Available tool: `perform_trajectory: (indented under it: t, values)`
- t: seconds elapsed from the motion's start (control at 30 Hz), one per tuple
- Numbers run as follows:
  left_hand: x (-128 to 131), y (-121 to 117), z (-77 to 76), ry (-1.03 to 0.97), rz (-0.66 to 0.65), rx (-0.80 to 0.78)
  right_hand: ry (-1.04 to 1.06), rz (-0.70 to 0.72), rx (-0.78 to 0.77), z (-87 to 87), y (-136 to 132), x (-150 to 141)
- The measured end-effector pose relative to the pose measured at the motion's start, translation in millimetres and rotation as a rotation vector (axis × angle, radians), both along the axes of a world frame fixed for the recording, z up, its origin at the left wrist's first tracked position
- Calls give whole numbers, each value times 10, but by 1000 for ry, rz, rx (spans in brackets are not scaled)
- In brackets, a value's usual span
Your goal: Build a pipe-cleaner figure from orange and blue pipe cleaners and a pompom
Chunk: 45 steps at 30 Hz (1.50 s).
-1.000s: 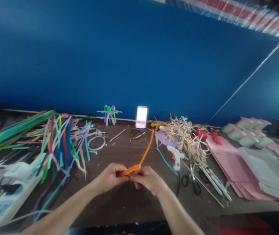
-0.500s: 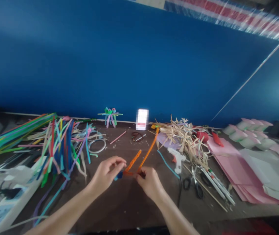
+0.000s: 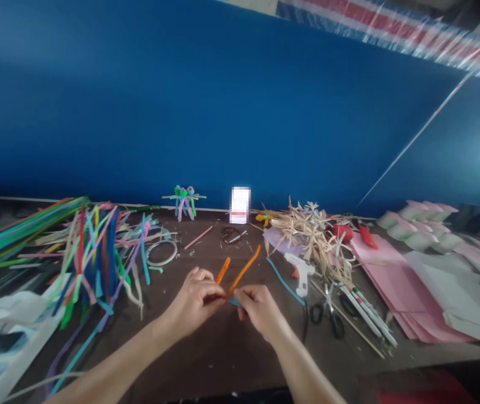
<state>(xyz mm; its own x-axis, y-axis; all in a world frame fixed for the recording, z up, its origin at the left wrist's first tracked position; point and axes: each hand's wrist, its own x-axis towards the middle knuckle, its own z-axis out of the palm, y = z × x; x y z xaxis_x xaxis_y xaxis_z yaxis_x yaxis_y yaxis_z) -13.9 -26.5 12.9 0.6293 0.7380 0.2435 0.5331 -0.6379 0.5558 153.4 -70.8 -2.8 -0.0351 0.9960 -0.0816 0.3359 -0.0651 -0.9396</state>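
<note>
An orange pipe cleaner (image 3: 246, 266) rises between my hands, bent so that a second, thicker orange arm (image 3: 223, 270) stands to its left. My left hand (image 3: 197, 298) pinches its lower part between thumb and fingers. My right hand (image 3: 260, 308) is closed close beside it, thumb and forefinger at a small blue piece (image 3: 234, 302) by the bend. The fingertips nearly meet and cover most of the join. A finished-looking cluster of small pipe-cleaner figures (image 3: 184, 202) stands at the back.
Pipe cleaners (image 3: 100, 252) pile up at left beside a power strip (image 3: 16, 348). A silver ring (image 3: 161, 262) and lit phone (image 3: 240, 205) lie behind my hands. Rightward are a glue gun (image 3: 301, 272), scissors (image 3: 328, 314), dried straw-like strips (image 3: 315, 233) and pink sheets (image 3: 395, 292).
My hands have come together at the bend, the left moving right. The orange arms now stand closer, their tips lower. The view has shifted slightly.
</note>
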Motion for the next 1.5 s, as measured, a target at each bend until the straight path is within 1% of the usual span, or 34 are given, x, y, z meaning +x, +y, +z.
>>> perform_trajectory:
  t: [0.07,0.1,0.2,0.23,0.27,0.33,0.4,0.43,0.5,0.53,0.63,0.7,0.8,0.87,0.93,1.0,1.1,1.17,1.23,1.3,1.4,1.5]
  values:
    - [-18,13,-37,-39,75,-43,93,-34,-18,-2,22,40]
    - [-28,20,-51,-59,105,-70,125,-84,2,-1,29,62]
    - [-50,28,-59,-140,169,-213,171,-274,152,7,36,132]
    - [-54,25,-47,-184,175,-288,171,-310,206,14,35,154]
    - [-56,20,-29,-239,172,-376,164,-313,254,25,34,172]
    - [-51,-1,21,-365,137,-565,124,-230,346,63,27,184]
    - [-39,-31,78,-480,83,-725,63,-81,448,120,12,160]
    - [-32,-46,104,-524,60,-780,26,-5,496,153,2,136]
    - [-20,-75,142,-592,37,-839,-56,94,563,217,-21,77]
    - [-15,-86,154,-614,36,-852,-100,108,586,247,-34,49]
    - [-10,-113,165,-639,53,-878,-255,89,655,327,-62,-6]
    - [-11,-127,158,-638,49,-880,-349,118,695,377,-72,-18]
    - [-9,-144,138,-655,40,-840,-433,178,698,434,-77,-32]
    - [-1,-151,116,-662,71,-779,-464,167,679,442,-83,-59]
    - [10,-153,82,-652,149,-686,-482,113,664,413,-93,-103]
    - [20,-154,39,-622,237,-575,-478,25,628,348,-105,-158]
    - [22,-155,-22,-513,326,-381,-376,-98,494,221,-117,-237]
    - [13,-156,-49,-407,358,-231,-237,-109,389,146,-123,-282]
    - [-1,-154,-63,-302,365,-91,-109,-70,290,93,-131,-322]
    - [-16,-143,-68,-218,360,24,-56,-32,225,68,-148,-355]
    - [-40,-113,-60,-130,344,151,-104,-9,230,80,-177,-374]
    - [-60,-79,-33,-57,271,230,-202,7,255,126,-183,-327]
